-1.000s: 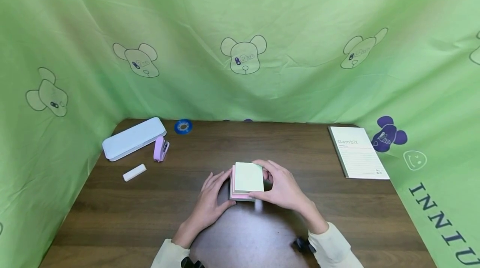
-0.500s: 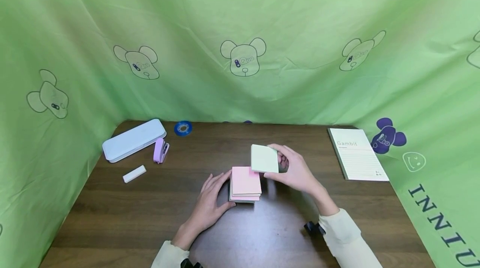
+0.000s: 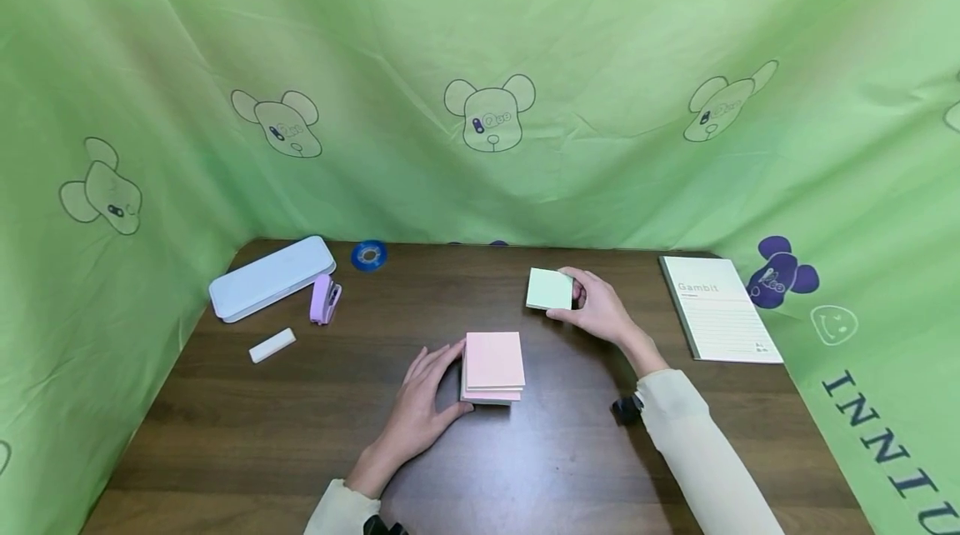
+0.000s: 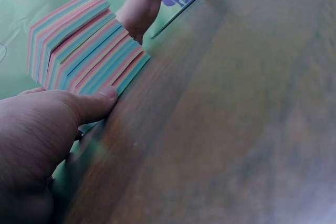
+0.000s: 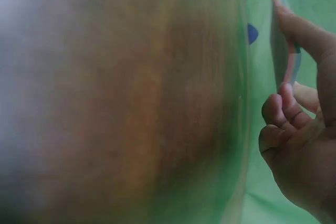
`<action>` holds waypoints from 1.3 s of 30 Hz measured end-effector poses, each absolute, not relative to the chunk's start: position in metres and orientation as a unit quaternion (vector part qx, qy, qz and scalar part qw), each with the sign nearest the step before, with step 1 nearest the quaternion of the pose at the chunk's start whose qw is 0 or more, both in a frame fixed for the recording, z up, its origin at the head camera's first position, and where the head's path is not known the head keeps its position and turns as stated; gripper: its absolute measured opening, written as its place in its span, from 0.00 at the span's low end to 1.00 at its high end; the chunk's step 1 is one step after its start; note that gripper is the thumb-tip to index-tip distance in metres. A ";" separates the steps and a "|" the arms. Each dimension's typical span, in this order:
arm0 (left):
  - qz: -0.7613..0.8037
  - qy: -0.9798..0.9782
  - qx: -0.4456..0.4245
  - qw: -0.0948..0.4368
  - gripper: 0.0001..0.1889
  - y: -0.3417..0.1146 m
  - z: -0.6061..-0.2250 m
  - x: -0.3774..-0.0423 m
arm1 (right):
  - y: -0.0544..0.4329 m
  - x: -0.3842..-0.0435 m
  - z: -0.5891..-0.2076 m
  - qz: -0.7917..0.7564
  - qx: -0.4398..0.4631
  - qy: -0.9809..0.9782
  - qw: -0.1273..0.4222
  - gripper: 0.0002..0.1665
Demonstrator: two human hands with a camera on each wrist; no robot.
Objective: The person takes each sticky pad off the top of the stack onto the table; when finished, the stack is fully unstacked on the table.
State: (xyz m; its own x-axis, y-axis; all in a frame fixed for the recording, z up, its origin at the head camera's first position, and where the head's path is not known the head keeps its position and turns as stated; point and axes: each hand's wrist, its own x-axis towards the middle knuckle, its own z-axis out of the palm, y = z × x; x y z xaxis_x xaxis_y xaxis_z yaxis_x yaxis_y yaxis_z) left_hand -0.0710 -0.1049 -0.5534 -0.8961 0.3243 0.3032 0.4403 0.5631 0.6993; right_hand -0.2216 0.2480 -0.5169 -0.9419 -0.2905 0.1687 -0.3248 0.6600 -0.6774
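Observation:
A tall stack of sticky note pads [image 3: 495, 362] stands on the table in the head view, pink on top. Its many coloured layers show from the side in the left wrist view. My left hand [image 3: 422, 402] holds the stack at its left side, thumb [image 4: 102, 100] against the front corner and fingers reaching along to the back. Farther back and to the right, my right hand [image 3: 597, 307] pinches a thin pad of sticky notes [image 3: 550, 289], light green on top, by its right side between thumb and fingers. Pink and bluish edges of this pad [image 5: 286, 45] show in the right wrist view.
At the back left lie a pale blue case [image 3: 272, 278], a purple stapler [image 3: 325, 299], a white eraser-like block [image 3: 272, 346] and a roll of blue tape [image 3: 369, 255]. A notebook [image 3: 718, 310] lies at the right. Green cloth [image 3: 480, 202] hangs around the table's back and sides.
My right hand has lifted the green-topped pad off the stack and carried it back and to the right, baring the pink top. My left hand has stayed at the stack.

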 end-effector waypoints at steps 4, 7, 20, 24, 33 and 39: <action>-0.423 -0.880 -0.209 0.057 0.54 -0.106 -0.553 -0.071 | 0.256 -0.244 -0.538 0.347 0.191 -0.918 0.028 0.50; -0.418 -0.881 -0.213 0.065 0.54 -0.106 -0.554 -0.071 | 0.259 -0.255 -0.551 0.318 0.194 -0.928 0.022 0.54; -0.408 -0.884 -0.215 0.078 0.56 -0.104 -0.553 -0.069 | 0.255 -0.257 -0.541 0.318 0.149 -0.936 -0.011 0.56; -0.410 -0.882 -0.218 0.078 0.56 -0.104 -0.552 -0.070 | 0.258 -0.270 -0.551 0.289 0.128 -0.948 -0.026 0.59; -0.401 -0.885 -0.220 0.086 0.56 -0.104 -0.553 -0.070 | 0.252 -0.268 -0.548 0.294 0.097 -0.950 -0.037 0.60; -0.411 -0.882 -0.220 0.074 0.55 -0.105 -0.552 -0.069 | 0.255 -0.265 -0.561 0.296 0.097 -0.950 -0.020 0.66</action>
State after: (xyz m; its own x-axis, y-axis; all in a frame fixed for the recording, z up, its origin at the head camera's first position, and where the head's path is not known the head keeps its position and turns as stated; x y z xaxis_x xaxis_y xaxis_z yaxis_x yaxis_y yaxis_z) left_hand -0.0692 -0.1047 -0.5519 -0.8925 0.3265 0.3113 0.4484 0.5659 0.6919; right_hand -0.2646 0.2546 -0.5606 -0.9802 -0.1970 0.0188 -0.1727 0.8055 -0.5669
